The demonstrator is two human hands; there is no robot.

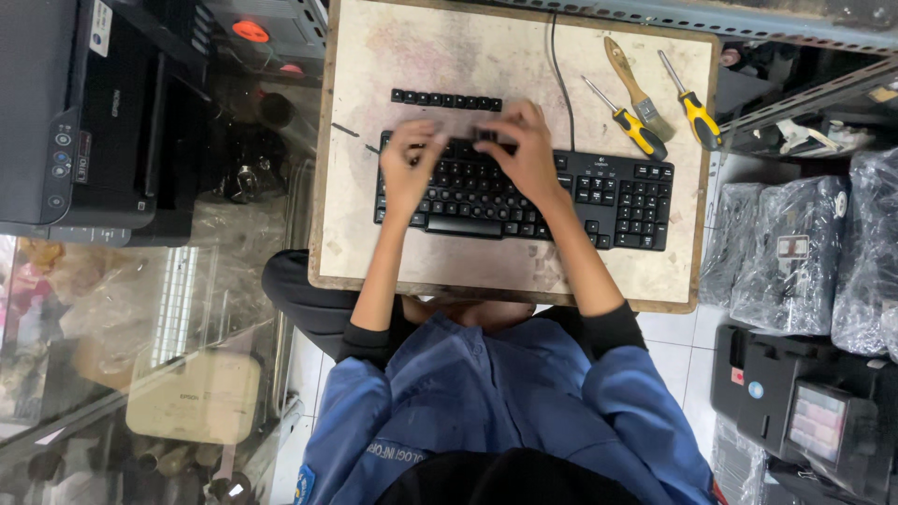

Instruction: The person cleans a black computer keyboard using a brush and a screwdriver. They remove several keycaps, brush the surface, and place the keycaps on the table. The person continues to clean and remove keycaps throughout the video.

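Blue-sleeved arms lead to my left hand [409,161] and right hand [522,145], fingers pinched together on the black keyboard [524,201] top row mid-tabletop [449,56]; I should lift keycaps [446,99] straight.

Landmark: the worktop [374,252], a pale worn board in the middle.
Wrapped packs: three dark bundles in shiny clear plastic [804,248], side by side, just right of the worktop.
Pack label: a small pale square sticker [792,247] on the middle bundle.
Screen: a small pale panel [817,421] on a black machine [795,402], below the bundles, right of the worktop.
Round sticker: a tiny blue and white dot [755,389] on that same machine.
Printer label: a white strip [100,26] on the black printer [56,112], far left of the worktop.
Red sticker: an oval red one [250,31], up left of the worktop.
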